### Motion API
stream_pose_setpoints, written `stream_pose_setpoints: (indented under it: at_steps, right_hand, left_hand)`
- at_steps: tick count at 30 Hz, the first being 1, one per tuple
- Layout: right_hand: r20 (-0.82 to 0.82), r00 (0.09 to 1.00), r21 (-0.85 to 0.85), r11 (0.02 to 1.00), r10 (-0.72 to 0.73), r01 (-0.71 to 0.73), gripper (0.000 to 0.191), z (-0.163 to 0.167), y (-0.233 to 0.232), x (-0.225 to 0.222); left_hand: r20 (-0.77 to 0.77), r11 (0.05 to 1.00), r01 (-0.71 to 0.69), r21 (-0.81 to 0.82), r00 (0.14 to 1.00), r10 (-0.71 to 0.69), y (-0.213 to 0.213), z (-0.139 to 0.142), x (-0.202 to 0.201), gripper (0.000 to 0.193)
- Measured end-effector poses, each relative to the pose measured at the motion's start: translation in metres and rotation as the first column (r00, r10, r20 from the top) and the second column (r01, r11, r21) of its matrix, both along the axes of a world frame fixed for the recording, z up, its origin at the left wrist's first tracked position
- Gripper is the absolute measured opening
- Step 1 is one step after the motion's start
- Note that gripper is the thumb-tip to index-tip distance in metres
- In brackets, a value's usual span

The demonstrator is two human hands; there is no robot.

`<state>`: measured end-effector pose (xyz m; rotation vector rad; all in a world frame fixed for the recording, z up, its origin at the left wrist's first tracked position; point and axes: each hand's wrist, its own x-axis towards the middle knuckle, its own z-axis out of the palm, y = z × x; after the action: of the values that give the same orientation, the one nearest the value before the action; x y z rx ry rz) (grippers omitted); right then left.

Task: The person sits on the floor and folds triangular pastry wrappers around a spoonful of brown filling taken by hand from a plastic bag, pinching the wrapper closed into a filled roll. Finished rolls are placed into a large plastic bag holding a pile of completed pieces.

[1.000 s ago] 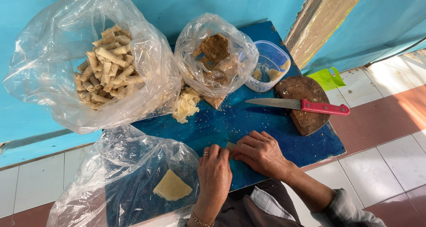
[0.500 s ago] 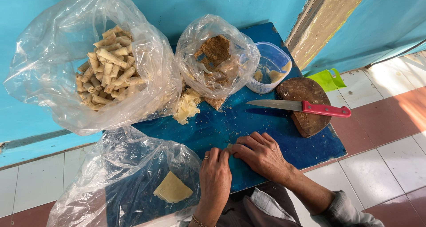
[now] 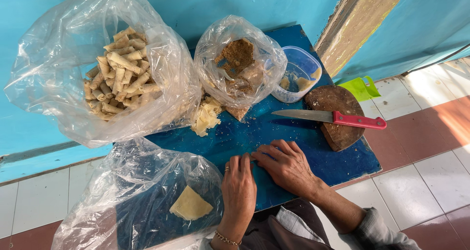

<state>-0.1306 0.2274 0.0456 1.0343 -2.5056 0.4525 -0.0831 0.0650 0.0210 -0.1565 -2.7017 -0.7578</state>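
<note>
You are working both hands together at the near edge of the blue board (image 3: 313, 147), the left hand (image 3: 238, 184) and right hand (image 3: 289, 167) meeting fingertip to fingertip over something small and pale. That thing, probably a roll (image 3: 253, 157) being formed, is almost wholly hidden under your fingers; I cannot tell whether either hand is clamped on it or only pressing it flat against the board. For a tight roll you are best keeping the fingers of both hands level and close, pushing evenly so one end is not going slack, and keeping the work on the board rather than letting it creep off the near edge. Containers, all placed from the board: at its far left a big clear bag (image 3: 58, 83) is holding a heap of finished tan rolls (image 3: 120, 76); at its far middle a smaller bag (image 3: 235, 39) is holding brown crumbly filling (image 3: 237, 52), with pale scraps (image 3: 205, 115) lying beside its base; to the far right a clear tub (image 3: 306, 66) is showing a pale smear inside. Off the near left corner, a third bag (image 3: 147, 181) is holding one yellow wrapper (image 3: 190, 204). On the right end a red-handled knife (image 3: 333, 117) is lying across a round wooden block (image 3: 338, 103).
</note>
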Motion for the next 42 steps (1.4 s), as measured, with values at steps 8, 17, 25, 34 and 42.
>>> stream_pose_setpoints:
  at_steps: [8,17,25,34,42]
  right_hand:
    - [0.016,0.997,-0.078,0.995,0.071,-0.069,0.041,0.032,-0.012,0.012]
    - [-0.481,0.856,-0.275,0.894,0.19,-0.353,0.045,0.141,-0.053,0.026]
    - [-0.566,0.817,-0.234,0.93,0.108,-0.285,0.047,0.172,-0.184,-0.033]
    - [0.321,0.836,-0.118,0.895,0.445,-0.431,0.031,0.039,-0.149,0.076]
    - [0.658,0.693,-0.361,0.931,0.296,-0.054,0.012,0.024,-0.143,0.071]
  left_hand:
    - [-0.007,0.982,-0.009,0.191,1.0,0.01,-0.008,0.033,0.019,0.007]
    - [-0.202,0.838,-0.231,0.494,0.907,0.369,-0.106,0.035,0.105,0.012]
    - [-0.156,0.876,-0.476,0.074,0.862,0.482,-0.15,0.008,0.121,0.035]
    - [0.053,0.844,-0.455,0.283,0.886,0.46,-0.153,0.007,0.13,0.014]
    - [0.323,0.712,-0.451,0.538,0.891,0.32,-0.147,0.01,0.133,0.021]
